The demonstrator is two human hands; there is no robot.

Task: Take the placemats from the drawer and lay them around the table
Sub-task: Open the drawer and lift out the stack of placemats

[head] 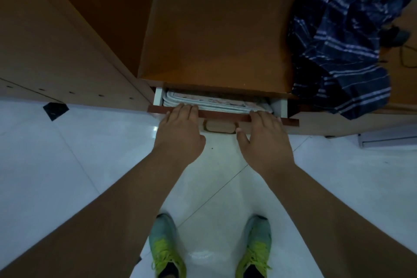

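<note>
A brown drawer (223, 117) under a wooden cabinet top stands slightly pulled out. Inside it lies a stack of pale patterned placemats (216, 103), mostly hidden beneath the cabinet top. My left hand (180, 129) rests on the left part of the drawer's front edge, fingers hooked over the top. Over the right part of the same edge my right hand (262, 138) lies, fingers curled on it, thumb spread. The drawer's handle (220, 127) shows between the two hands, untouched.
The wooden cabinet top (216, 36) overhangs the drawer. A dark blue striped cloth (340, 45) is heaped on the surface at right, with a black cable (404, 56) behind it. A tall wooden panel (56, 41) stands at left. My green shoes (167, 248) stand on white floor tiles.
</note>
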